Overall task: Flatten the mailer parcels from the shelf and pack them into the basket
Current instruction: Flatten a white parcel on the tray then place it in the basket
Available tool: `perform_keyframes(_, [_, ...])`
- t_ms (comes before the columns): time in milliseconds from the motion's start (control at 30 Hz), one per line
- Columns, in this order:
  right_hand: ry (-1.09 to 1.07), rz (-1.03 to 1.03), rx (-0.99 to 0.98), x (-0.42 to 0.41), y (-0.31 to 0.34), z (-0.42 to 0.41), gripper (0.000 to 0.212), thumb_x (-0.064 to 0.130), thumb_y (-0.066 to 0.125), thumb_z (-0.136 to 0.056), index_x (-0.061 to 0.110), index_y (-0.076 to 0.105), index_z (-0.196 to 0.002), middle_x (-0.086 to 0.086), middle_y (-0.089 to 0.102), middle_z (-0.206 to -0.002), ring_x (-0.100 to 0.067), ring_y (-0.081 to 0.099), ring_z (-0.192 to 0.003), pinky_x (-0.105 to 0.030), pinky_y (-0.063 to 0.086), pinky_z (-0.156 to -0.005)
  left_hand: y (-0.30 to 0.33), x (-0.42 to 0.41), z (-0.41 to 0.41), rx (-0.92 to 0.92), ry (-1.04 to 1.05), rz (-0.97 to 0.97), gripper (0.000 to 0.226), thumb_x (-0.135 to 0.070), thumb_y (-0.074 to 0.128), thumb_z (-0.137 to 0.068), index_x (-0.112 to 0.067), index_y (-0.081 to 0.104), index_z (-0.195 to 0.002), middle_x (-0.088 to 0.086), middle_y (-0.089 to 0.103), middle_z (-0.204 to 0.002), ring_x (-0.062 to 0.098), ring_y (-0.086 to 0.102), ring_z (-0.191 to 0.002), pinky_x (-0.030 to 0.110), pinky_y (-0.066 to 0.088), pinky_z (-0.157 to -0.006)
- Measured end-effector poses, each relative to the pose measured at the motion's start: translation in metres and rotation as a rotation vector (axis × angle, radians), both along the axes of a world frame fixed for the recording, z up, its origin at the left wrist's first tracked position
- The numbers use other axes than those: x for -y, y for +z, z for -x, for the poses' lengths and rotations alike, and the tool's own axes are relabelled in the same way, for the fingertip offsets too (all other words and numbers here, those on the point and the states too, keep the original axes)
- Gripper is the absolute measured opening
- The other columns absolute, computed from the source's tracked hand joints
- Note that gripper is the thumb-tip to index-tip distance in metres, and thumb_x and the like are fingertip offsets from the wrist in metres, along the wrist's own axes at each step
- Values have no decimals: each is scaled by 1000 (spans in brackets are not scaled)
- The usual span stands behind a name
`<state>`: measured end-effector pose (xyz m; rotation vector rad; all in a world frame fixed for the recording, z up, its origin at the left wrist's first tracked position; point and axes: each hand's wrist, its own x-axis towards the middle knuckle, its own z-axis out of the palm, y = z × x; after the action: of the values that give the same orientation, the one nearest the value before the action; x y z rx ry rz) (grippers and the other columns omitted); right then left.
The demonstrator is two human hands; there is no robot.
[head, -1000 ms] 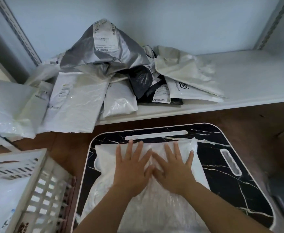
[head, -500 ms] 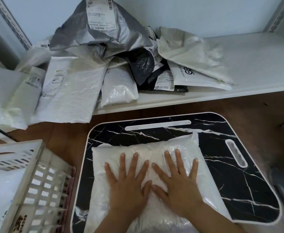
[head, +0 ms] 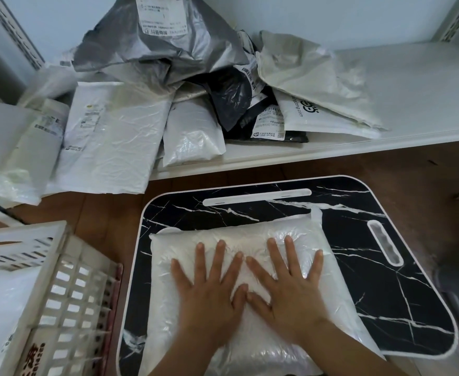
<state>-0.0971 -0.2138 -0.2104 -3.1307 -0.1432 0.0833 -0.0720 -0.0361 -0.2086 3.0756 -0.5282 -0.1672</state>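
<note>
Hands press flat, fingers spread and thumbs touching, left hand [head: 209, 289] and right hand [head: 288, 286] side by side on a white parcel [head: 250, 356] lying on the black marble tray [head: 386, 294] at lower centre. Basket [head: 68, 289] sits lower left; more parcels [head: 147, 85] crowd the shelf [head: 413, 85] above.

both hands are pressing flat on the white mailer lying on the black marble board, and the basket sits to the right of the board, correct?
Not quite. The basket sits to the left of the board, not the right, as the head view shows. The rest holds: the left hand and right hand both press flat on the white mailer lying on the black marble board.
</note>
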Motion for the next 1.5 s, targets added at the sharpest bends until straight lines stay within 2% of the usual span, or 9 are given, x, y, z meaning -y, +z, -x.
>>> perform_keyframes(500, [26,21,36,0,-7,1,64,71,27,-91,40,32,-147,-11,17,-160,-40,11,-146,-79,13,-100,-4,0,1,-7,-11,25,58,-56,18,-96,-34,33,-147,4,23,-158,40,15,-145,76,15,-102])
perform_keyframes(700, [27,15,13,0,-10,0,64,70,29,-91,40,30,-148,-10,15,-160,-40,8,-146,-79,12,-100,-7,0,1,8,-10,26,58,-57,31,-94,-35,30,-148,4,21,-159,40,12,-145,75,14,-103])
perform_keyframes(1000, [25,-10,-2,0,-11,0,64,70,27,-91,38,35,-146,-11,16,-160,-40,10,-146,-79,15,-99,-16,1,-1,7,-20,10,60,-56,34,-93,-33,32,-148,4,23,-158,40,14,-145,76,14,-103])
perform_keyframes(1200, [9,-35,-34,0,-14,-1,63,70,26,-91,40,35,-145,-10,16,-160,-39,9,-146,-78,15,-99,-21,3,-2,-18,-20,12,59,-55,31,-93,-33,34,-147,4,23,-158,40,15,-145,76,14,-102])
perform_keyframes(1367, [13,-48,-49,2,-17,-1,63,70,25,-92,41,32,-147,-9,12,-161,-39,7,-146,-77,13,-99,-24,3,-2,-48,-12,19,59,-54,15,-96,-33,35,-147,5,25,-158,40,19,-144,76,16,-101])
perform_keyframes(1500, [21,-50,-69,3,-19,-1,63,71,24,-92,42,29,-147,-7,9,-162,-38,5,-147,-75,10,-99,-25,3,-1,-51,-13,26,59,-55,15,-96,-32,34,-147,5,25,-158,40,19,-144,76,16,-101])
